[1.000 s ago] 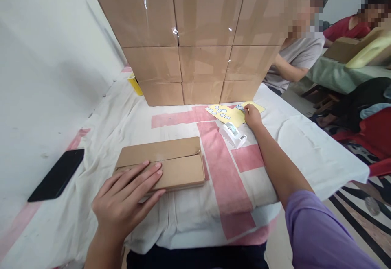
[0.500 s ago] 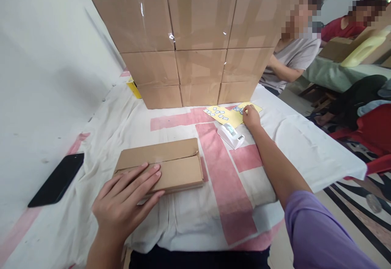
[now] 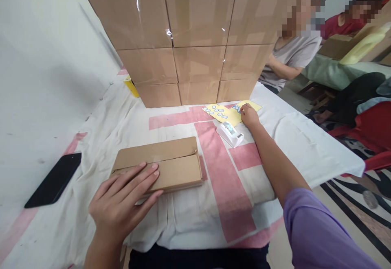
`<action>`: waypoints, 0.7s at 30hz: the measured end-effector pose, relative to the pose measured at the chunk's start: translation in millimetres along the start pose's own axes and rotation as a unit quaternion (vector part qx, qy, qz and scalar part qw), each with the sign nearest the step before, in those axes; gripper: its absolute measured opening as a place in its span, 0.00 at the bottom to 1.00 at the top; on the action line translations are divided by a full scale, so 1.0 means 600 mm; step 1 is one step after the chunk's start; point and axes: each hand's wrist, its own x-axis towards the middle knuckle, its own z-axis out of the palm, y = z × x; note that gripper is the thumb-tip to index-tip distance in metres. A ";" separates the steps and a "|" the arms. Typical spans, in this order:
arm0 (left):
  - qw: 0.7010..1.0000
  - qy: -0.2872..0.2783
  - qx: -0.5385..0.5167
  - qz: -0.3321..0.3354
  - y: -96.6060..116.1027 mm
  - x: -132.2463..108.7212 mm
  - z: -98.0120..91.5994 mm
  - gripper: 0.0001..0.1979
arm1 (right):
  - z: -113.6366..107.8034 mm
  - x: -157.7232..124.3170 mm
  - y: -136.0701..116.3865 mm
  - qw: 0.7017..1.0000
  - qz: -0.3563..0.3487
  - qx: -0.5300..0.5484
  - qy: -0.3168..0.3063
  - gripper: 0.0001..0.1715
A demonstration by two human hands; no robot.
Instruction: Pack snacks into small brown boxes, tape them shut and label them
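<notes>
My left hand (image 3: 122, 202) lies flat with spread fingers on the near left corner of a flat brown cardboard box (image 3: 171, 165) on the cloth-covered table. My right hand (image 3: 249, 116) is stretched far out, its fingers curled and pinching at a yellow sheet (image 3: 226, 112) that bears several small blue-and-white stickers. Whether a sticker sits between the fingertips is too small to tell. A white tape dispenser (image 3: 229, 133) stands just beside my right wrist.
A wall of stacked brown cartons (image 3: 195, 41) closes the far side of the table. A black phone (image 3: 51, 179) lies at the left on the white and pink cloth (image 3: 305, 147). Two other people sit at the right, beyond the table's edge.
My right hand has stayed on the yellow sheet with only slight finger shifts. My left hand keeps resting on the flat box. The view has shifted a little.
</notes>
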 end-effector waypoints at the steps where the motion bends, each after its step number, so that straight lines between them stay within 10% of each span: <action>1: 1.000 0.003 0.001 0.001 0.000 0.000 0.000 0.20 | 0.000 0.000 0.000 1.000 0.001 -0.001 -0.002 0.09; 21: 1.000 0.004 -0.003 -0.005 0.002 0.000 0.000 0.18 | -0.007 -0.012 -0.009 0.999 0.008 -0.031 0.011 0.11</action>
